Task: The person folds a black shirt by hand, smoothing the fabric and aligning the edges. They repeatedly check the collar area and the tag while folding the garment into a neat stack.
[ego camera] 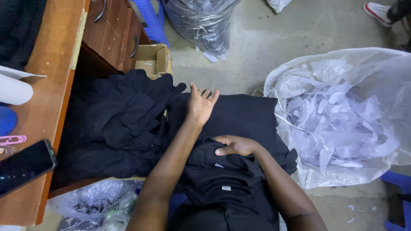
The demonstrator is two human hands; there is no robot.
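A big translucent white plastic bag (385,68) sits on the concrete floor at the right, stuffed with strips of white paper (338,128). On the left stands a wooden desk (47,98) with a dark phone (23,164) near its edge, and a heap of black garments (124,124) lies piled under it. A crinkled clear bag (201,21) stands at the far side, a small cardboard box (154,57) beside the drawers.

In the middle, across the person's lap, lies the black garment being folded (244,117). Its long axis runs near to far, the far part spread flat, the near part bunched with small white tags showing. By the look of it the fold is only partway made: the far half lies smooth, the near half is not yet squared up.

The left hand (200,102) rests flat and spread on the far left part of the cloth. The right hand (235,145) presses down on the bunched middle, fingers curled, pinning rather than gripping.
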